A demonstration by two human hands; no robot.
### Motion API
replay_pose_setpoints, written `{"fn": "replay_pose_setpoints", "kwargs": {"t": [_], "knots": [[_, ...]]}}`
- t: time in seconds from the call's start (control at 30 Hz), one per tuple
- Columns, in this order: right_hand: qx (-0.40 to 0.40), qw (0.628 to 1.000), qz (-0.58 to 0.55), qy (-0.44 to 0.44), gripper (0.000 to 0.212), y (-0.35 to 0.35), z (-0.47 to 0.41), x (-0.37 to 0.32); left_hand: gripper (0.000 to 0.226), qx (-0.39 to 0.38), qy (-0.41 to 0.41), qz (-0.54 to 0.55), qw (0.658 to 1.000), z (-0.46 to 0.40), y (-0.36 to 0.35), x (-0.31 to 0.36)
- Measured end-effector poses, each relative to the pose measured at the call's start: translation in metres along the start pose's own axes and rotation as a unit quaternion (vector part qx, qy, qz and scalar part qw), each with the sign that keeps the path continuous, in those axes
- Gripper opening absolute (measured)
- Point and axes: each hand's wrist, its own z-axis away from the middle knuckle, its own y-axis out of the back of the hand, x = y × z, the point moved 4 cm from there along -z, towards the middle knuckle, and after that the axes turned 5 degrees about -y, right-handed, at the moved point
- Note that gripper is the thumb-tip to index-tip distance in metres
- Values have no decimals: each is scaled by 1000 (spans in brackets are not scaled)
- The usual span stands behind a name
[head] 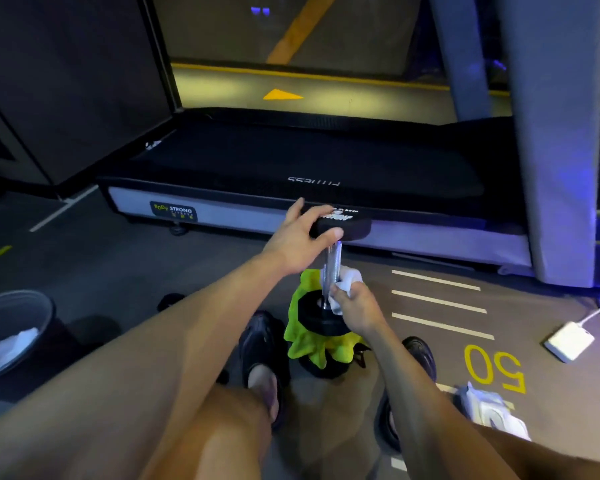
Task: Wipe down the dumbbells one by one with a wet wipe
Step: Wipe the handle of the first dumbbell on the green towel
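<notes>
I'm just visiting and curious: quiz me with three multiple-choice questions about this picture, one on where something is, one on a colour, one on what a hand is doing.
1. Where does the dumbbell stand?
A. on the green cloth
B. on the treadmill
C. in the bin

2. What colour is the floor number 50?
A. white
B. yellow
C. red

3. What does the right hand hold?
A. nothing
B. a charger
C. a white wipe

Answers: 1 A, its lower end sits on the green cloth. 2 B, the digits are painted yellow. 3 C, its fingers press the wipe to the metal bar while the left hand grips the top end.
</notes>
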Motion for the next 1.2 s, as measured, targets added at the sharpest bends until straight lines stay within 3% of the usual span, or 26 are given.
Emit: {"fn": "replay_pose_setpoints", "kwargs": {"t": [0.07,0.13,0.17,0.27,0.33,0.43,0.63,0.77,0.9,1.0,1.07,1.13,1.2], "knots": [[-2,1000,-9,5,38,-2,-1,2,117,-14,70,62,996,4,2,-10],[-10,1000,-2,15,25,-1,6,-1,137,-41,122,75,989,8,1,-25],[1,1000,0,21,26,0,7,-2,124,-53,126,76,988,9,-3,-33],[41,998,33,20,48,0,8,-2,42,-38,109,154,981,6,-29,-43],[52,997,48,14,50,-3,7,-4,24,-3,97,213,972,1,-51,-46],[69,996,27,39,45,-6,8,-8,18,51,111,258,959,-9,-74,-58],[132,987,-58,76,59,-5,1,5,21,107,72,372,919,-9,-83,-69],[172,972,-130,90,47,7,8,3,20,157,61,400,901,25,-62,-86],[101,977,-172,73,58,-12,13,-5,17,202,86,353,910,66,-26,-128],[16,979,-197,44,46,-49,13,6,20,226,152,280,921,92,-19,-179],[-28,979,-200,22,48,-75,13,23,22,222,206,251,919,103,-28,-214],[-62,980,-191,-2,67,-102,15,41,27,199,263,232,915,108,-45,-245],[-108,979,-172,-19,101,-128,19,54,30,174,318,225,905,111,-66,-273]]}}
